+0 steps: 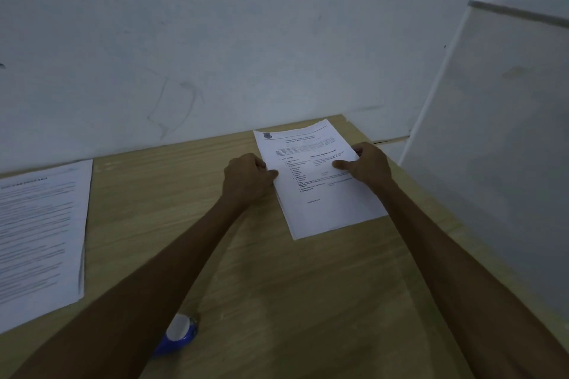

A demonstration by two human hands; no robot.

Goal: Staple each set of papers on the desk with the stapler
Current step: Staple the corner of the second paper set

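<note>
While we look down at the wooden desk [277,286], we see one printed set [40,237] lying flat at its left side, its sheets slightly fanned along the right edge and its left part cut off by the frame; the text on it is too blurred to read. Near the front edge lies the blue and white stapler [180,334], partly hidden under our left forearm, so we cannot make out its full shape. Further right, at the desk's back right corner, lies a second set [320,194], white sheets with black print too small to read, turned slightly askew. Our left hand [248,177] grips this set's left edge with curled fingers, the thumb on top of the page. Our right hand [368,164] holds the right edge, thumb pressed flat on the page, the other fingers curled at the edge and hidden from us.
</note>
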